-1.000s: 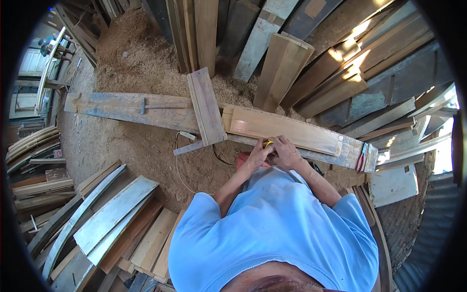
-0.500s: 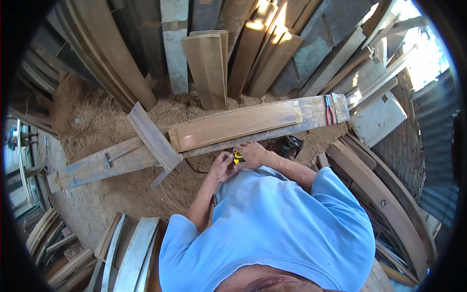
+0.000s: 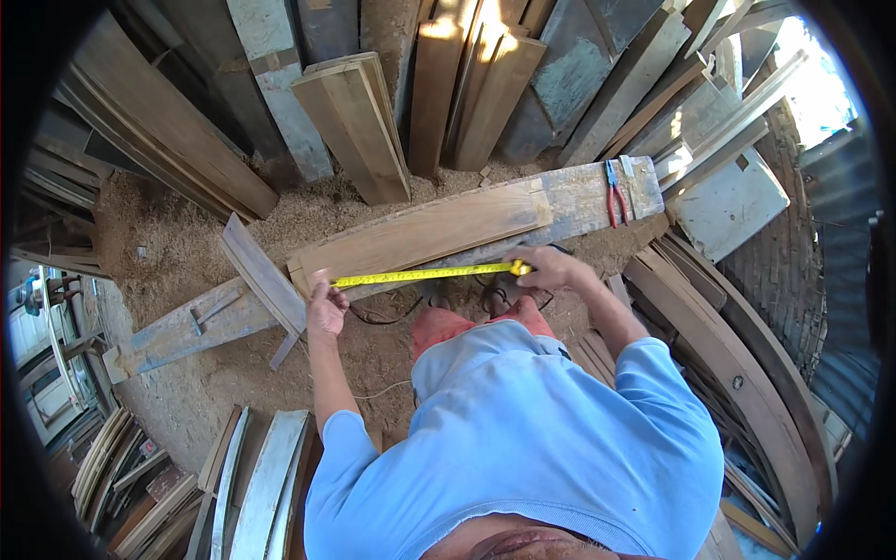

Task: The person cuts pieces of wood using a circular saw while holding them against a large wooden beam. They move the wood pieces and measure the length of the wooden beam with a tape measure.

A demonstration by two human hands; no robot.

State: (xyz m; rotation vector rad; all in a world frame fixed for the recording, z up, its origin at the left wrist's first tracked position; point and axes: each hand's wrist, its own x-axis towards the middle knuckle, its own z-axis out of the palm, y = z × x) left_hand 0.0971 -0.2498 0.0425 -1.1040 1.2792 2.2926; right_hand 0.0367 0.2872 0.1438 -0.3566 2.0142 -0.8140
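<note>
A yellow tape measure (image 3: 420,274) is stretched out between my hands, its blade running along the near side of a flat wooden board (image 3: 420,229). My left hand (image 3: 327,303) pinches the blade's free end by the board's left end. Farther right, my right hand (image 3: 549,269) grips the yellow case. The board lies lengthwise on a long, worn workbench plank (image 3: 583,201). Across that plank, at the board's left end, sits a wooden piece with a crossbar (image 3: 266,275).
Red-handled pliers (image 3: 616,194) and a thin metal tool (image 3: 629,187) lie at the plank's right end. A hammer (image 3: 213,311) rests on its left part. Upright planks (image 3: 350,126) lean behind, above sawdust (image 3: 177,233). Lumber stacks (image 3: 737,373) stand at right and lower left.
My hands have moved apart, left hand to the left and right hand to the right, drawing the tape blade out between them. The whole view has shifted slightly.
</note>
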